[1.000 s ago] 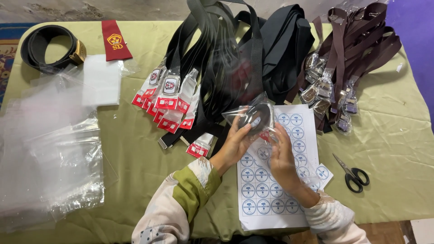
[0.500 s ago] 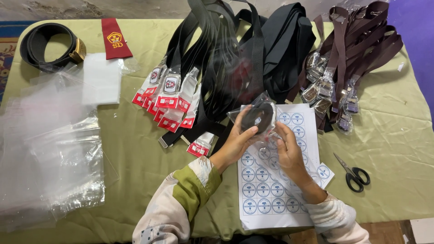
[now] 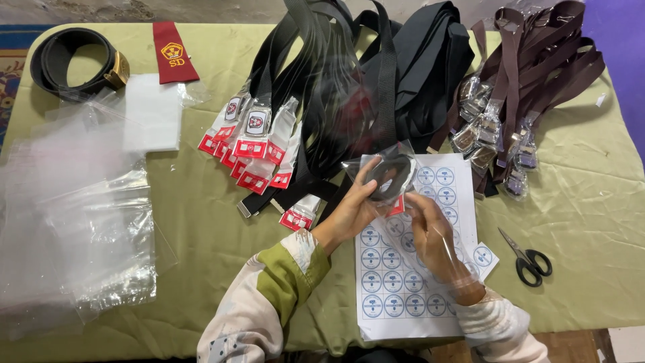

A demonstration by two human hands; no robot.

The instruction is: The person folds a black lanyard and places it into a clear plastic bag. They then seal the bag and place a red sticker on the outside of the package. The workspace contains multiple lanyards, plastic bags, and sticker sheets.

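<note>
Holding a rolled black belt inside a clear bag, my left hand grips it from the left, thumb up over the roll and fingers underneath. My right hand sits just below and to the right; its fingers pinch the bag's lower edge, where a small red tag shows. Both hands hover over a white sticker sheet printed with rows of round blue labels, which lies at the near edge of the desk, a little right of centre. A loose cut-out sticker piece pokes from under the sheet's right side.

Just beyond the hands I see a heap of black belts running to the far edge. To its left, a fan of bagged belts with red-and-white cards spreads toward the middle. Near the far right corner lies a bundle of brown belts with bagged metal buckles. Scissors with black handles rest right of the sheet, apart from it. Along the left edge I see a stack of empty clear bags, with white paper just beyond them. At the far left corner a coiled black belt with a brass buckle sits beside a red cloth badge.
</note>
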